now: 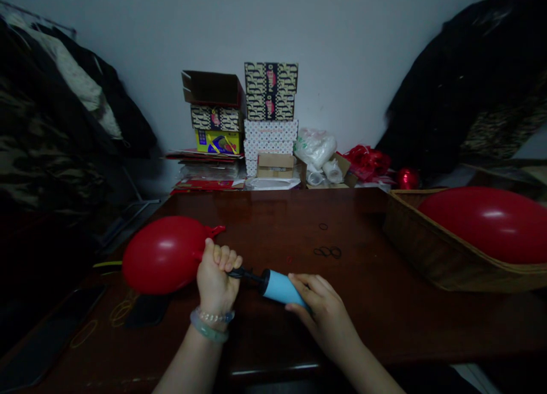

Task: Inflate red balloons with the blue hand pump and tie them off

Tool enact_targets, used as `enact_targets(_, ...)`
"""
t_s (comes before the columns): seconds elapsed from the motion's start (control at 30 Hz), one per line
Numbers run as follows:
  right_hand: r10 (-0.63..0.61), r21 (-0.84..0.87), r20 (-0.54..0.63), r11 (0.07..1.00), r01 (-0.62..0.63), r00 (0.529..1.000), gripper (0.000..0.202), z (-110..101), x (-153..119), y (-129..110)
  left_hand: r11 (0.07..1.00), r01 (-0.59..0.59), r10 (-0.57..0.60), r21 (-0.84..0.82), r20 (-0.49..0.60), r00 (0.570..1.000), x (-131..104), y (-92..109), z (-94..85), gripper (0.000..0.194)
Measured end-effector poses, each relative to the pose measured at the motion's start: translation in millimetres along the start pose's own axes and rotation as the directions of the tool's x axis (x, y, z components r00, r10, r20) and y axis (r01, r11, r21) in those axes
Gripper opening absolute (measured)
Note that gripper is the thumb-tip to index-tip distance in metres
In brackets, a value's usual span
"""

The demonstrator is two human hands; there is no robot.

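Observation:
A blue hand pump [282, 288] with a black end lies across the space between my hands, above the brown table. My left hand [219, 271], with bracelets at the wrist, is closed in a fist around the pump's black nozzle end. My right hand [318, 308] wraps round the far end of the blue barrel. Against my left fist, on its left, rests an inflated red balloon [164, 255]; a red neck sticks out above the fist. Whether the fist also grips part of the balloon is hidden.
The dark brown table [273, 211] bears black rubber bands [328, 251], yellow bands [121, 312] and a dark phone [147, 310]. At the right stands a basket [444, 257] holding a red balloon [487, 223]. Stacked boxes [270, 133] stand by the wall.

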State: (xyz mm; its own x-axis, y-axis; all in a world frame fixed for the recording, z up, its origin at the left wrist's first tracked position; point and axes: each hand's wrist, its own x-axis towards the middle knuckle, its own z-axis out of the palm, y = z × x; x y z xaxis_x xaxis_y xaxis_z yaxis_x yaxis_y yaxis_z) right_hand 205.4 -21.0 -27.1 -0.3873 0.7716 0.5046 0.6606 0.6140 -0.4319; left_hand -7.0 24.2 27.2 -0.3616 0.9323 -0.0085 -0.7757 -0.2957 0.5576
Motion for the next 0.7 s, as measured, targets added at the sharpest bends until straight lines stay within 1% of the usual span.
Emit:
enact_targets(0.17,0.02,0.01,0.007,1.0,-0.02,1.0,0.047,5.9,0.1,-8.1,0.999,0.039,-0.039,0.023,-0.004,0.999,-7.1,-9.9,3.2,0.049)
enact_targets(0.3,0.027,0.015,0.019,1.0,-0.027,0.999,0.047,5.6,1.3,-9.0,0.999,0.027,-0.027,0.033,-0.009,1.0,-8.4,-10.4,3.3,0.049)
enact_targets(0.4,0.029,0.018,0.029,0.999,-0.029,0.999,0.048,3.0,2.5,-7.6,0.999,0.011,-0.01,0.035,-0.014,1.0,-6.5,-6.6,3.2,0.048)
enact_targets(0.53,-0.001,0.014,0.007,1.0,0.001,1.0,0.048,-1.4,3.3,-1.2,0.999,-0.015,0.016,0.032,-0.015,1.0,-0.3,2.8,2.4,0.048)
enact_targets(0.7,-0.016,0.007,-0.002,1.0,0.016,1.0,0.049,-5.8,3.6,11.4,0.998,-0.054,0.055,0.009,-0.065,0.996,8.9,15.9,-1.4,0.046)
